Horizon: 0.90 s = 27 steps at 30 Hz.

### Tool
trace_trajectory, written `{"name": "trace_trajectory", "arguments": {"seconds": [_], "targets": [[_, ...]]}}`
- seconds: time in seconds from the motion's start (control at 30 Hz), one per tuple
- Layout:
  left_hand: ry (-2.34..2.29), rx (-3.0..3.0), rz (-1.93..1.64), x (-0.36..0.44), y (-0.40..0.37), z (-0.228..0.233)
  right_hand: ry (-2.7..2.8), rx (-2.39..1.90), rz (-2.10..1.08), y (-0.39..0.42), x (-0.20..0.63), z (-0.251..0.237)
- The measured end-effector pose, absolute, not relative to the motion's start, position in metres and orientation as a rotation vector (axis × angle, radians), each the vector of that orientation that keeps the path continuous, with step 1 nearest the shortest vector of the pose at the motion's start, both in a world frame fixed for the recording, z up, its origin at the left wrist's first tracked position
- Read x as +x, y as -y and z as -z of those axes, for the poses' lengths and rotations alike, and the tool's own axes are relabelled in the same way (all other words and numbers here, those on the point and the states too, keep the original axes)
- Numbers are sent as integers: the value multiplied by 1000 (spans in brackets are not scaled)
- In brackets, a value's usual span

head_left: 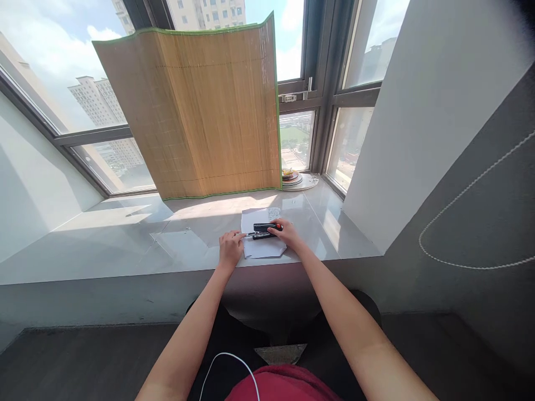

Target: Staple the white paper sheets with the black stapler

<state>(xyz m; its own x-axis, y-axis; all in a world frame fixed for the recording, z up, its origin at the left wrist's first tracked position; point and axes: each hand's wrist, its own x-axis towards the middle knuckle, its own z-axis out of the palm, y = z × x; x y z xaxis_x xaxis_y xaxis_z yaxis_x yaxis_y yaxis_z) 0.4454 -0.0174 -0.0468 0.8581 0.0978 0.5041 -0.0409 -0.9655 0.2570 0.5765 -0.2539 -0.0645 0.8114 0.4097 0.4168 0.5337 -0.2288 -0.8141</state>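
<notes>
A black stapler with a small red mark lies over white paper sheets on the pale window sill. Its top arm is lifted a little from its base, and a thin metal part sticks out at its left end. My right hand is closed around the stapler's right end. At the other end, the fingers of my left hand are pinched at the thin metal part. A patch of dense black print shows near the top of the sheets.
Behind the paper, a bamboo mat with green edging leans against the windows. A stack of plates stands by the window corner. A beaded cord hangs at the right. Across my lap runs a white cable.
</notes>
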Motion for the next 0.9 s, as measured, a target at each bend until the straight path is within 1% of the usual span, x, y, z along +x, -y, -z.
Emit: {"name": "trace_trajectory", "arguments": {"seconds": [0.23, 0.37, 0.5, 0.7, 0.9], "targets": [[15, 2627, -760, 447, 15, 51, 711, -1850, 176, 253, 576, 65], [96, 2581, -714, 444, 17, 49, 720, -1857, 127, 252, 577, 68], [143, 2507, -576, 442, 20, 43, 738, -1830, 113, 249, 579, 71], [331, 2410, -323, 441, 19, 32, 774, -1803, 95, 249, 581, 73], [298, 2331, -187, 441, 15, 26, 843, -1815, 84, 250, 581, 73]]}}
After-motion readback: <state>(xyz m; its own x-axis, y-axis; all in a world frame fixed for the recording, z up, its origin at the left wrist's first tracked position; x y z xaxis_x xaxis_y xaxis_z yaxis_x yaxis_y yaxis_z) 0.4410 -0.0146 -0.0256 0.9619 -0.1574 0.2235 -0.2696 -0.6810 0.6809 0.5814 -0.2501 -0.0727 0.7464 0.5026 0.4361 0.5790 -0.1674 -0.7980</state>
